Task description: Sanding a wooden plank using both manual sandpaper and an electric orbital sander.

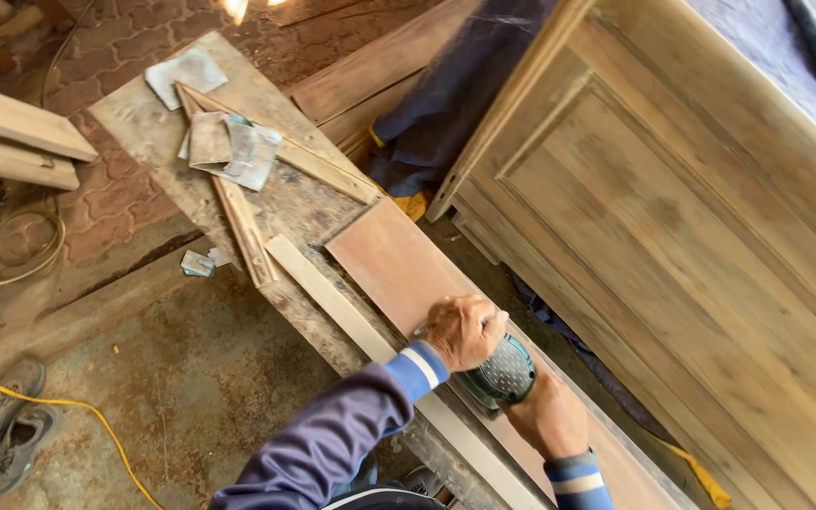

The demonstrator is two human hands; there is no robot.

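Green-bodied electric sander (502, 373), dark perforated housing, is sitting flat on a reddish-brown plank (408, 269) that is lying along a worn wooden workbench (162, 132). Left hand (463, 331) is curling closed over the top and upper end of the sander, fingers wrapped down around the housing and knuckles showing toward the camera; wrist is wearing a blue cuff with white stripes on a purple sleeve. Right hand (548, 416) is pressing against the lower end of the same tool, its back turned upward; its fingers are tucked under and behind the sander, so how far they are closing cannot be told, though the hand is plainly touching the tool. Pale narrow strip (332, 297) is lying beside the plank on its left edge, running parallel. Further up the bench, grey sandpaper sheets (238, 146) are resting loosely over thin wooden battens (243, 227), with another sheet (186, 76) near the far corner. Large panelled wooden door (691, 236), unfinished and pale, is leaning to the right of the bench, with a blue cloth (446, 104) bunching behind its top edge. On the concrete floor to the left, a pair of grey shoes (7, 425) is lying beside a yellow cable (96, 425), and a coil of wire (21, 241) is lying near stacked boards (11, 137).
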